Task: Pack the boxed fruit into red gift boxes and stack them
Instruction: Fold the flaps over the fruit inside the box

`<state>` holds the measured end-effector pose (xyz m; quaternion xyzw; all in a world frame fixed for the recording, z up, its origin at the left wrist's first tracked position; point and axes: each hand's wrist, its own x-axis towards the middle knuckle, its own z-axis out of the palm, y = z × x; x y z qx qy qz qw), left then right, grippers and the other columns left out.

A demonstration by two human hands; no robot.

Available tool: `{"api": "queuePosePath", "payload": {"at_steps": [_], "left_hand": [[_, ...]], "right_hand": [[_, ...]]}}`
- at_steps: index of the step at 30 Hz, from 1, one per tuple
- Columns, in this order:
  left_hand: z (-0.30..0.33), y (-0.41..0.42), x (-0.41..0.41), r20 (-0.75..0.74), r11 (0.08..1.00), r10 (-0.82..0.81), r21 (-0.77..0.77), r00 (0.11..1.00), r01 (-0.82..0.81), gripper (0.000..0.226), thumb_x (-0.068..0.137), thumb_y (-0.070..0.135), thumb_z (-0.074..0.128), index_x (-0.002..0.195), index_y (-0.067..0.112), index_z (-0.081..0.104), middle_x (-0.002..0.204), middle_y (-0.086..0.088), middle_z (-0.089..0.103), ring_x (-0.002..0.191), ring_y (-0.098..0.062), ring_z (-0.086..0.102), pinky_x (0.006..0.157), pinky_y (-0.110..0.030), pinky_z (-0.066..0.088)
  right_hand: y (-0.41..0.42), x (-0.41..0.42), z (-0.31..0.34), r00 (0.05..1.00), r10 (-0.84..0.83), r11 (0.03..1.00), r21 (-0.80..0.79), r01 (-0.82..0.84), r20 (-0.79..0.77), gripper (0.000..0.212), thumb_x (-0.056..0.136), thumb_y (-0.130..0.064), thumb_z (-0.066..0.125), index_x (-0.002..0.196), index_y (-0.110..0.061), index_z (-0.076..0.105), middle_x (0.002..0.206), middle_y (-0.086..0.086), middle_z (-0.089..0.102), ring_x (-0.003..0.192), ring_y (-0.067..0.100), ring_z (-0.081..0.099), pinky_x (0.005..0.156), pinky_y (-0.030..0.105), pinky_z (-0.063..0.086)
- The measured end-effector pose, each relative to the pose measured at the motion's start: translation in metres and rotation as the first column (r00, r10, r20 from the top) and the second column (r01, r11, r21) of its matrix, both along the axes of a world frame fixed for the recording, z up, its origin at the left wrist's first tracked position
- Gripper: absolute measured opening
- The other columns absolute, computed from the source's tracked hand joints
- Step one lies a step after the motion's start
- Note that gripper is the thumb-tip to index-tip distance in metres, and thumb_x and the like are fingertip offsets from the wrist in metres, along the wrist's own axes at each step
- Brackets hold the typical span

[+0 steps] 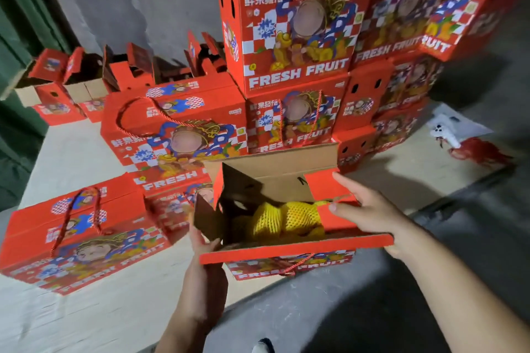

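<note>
Red gift box (289, 259), printed "FRESH FRUIT", sits open in the near centre of the view, its lid flaps standing up and showing brown cardboard inside. Fruit in yellow foam netting (282, 219) lies at the bottom of it.

The person's left hand (202, 243) grips the box's left end, fingers curled around the side flap there. The right hand (370, 213) reaches in from the right with straight, spread fingers pressing on the red right-hand flap (329, 189), thumb by the box's near corner.

Behind the open box, closed red boxes are stacked several high (295, 34), each with a rope handle. One more closed box (80, 238) lies to the left, on a pale sheet (71, 321) covering the floor. Further back on the left stand empty boxes with open flaps (86, 77). On the right, a white object (446, 135) lies on the floor beside a red bundle (479, 150); both are too blurred to identify.
</note>
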<state>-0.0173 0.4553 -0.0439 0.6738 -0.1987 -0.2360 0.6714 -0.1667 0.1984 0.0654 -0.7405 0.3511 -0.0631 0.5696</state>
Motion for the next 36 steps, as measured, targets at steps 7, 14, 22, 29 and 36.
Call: {"api": "queuePosePath", "payload": {"at_steps": [7,14,22,29,36], "left_hand": [[-0.019,-0.086,0.009,-0.150,0.989,-0.142,-0.071,0.978,0.132,0.048,0.116,0.024,0.024,0.154,0.029,0.052,0.152,-0.004,0.060,0.139,-0.023,0.058,0.098,-0.023,0.055],[-0.011,-0.179,-0.015,-0.199,0.994,-0.053,-0.102,0.979,0.033,0.050,0.114,0.036,0.027,0.159,0.022,0.044,0.155,-0.004,0.057,0.138,-0.023,0.059,0.099,-0.023,0.054],[-0.024,-0.245,-0.051,-0.153,0.975,0.107,0.212,0.982,-0.073,0.068,0.079,0.084,0.032,0.145,0.068,0.034,0.135,0.016,0.066,0.123,-0.006,0.062,0.099,-0.033,0.044],[-0.045,-0.240,-0.016,0.141,0.922,0.051,0.373,0.989,-0.100,0.054,0.106,0.060,0.019,0.153,0.052,0.045,0.153,0.005,0.051,0.145,-0.020,0.042,0.124,-0.052,0.030],[-0.034,-0.243,0.002,0.388,0.843,-0.009,0.498,0.922,-0.202,0.054,0.098,0.062,0.020,0.137,0.046,0.053,0.134,-0.003,0.044,0.132,-0.021,0.037,0.116,-0.054,0.033]], "right_hand": [[-0.081,-0.026,-0.020,0.991,-0.135,0.990,0.030,0.136,-0.026,0.069,0.095,-0.002,0.069,0.155,-0.027,0.045,0.145,-0.004,0.057,0.129,0.013,0.056,0.118,0.042,0.039],[-0.205,-0.023,-0.040,0.997,-0.069,0.991,0.121,0.065,0.023,0.063,0.096,-0.009,0.069,0.149,-0.037,0.052,0.132,-0.005,0.068,0.115,0.011,0.068,0.093,0.033,0.055],[-0.298,-0.024,-0.104,0.997,-0.037,0.960,0.280,0.017,0.066,0.041,0.106,-0.010,0.050,0.144,-0.023,0.058,0.140,0.004,0.063,0.123,0.019,0.064,0.101,0.041,0.053],[-0.301,-0.062,-0.126,0.970,0.243,0.951,0.190,-0.244,0.031,0.045,0.102,-0.001,0.057,0.140,-0.024,0.051,0.119,-0.012,0.075,0.111,-0.005,0.066,0.104,0.028,0.052],[-0.285,-0.036,-0.112,0.997,0.061,0.986,0.152,-0.066,0.040,0.079,0.058,-0.095,0.060,0.130,-0.071,0.036,0.123,-0.028,0.061,0.104,-0.008,0.062,0.080,0.017,0.047]]}}
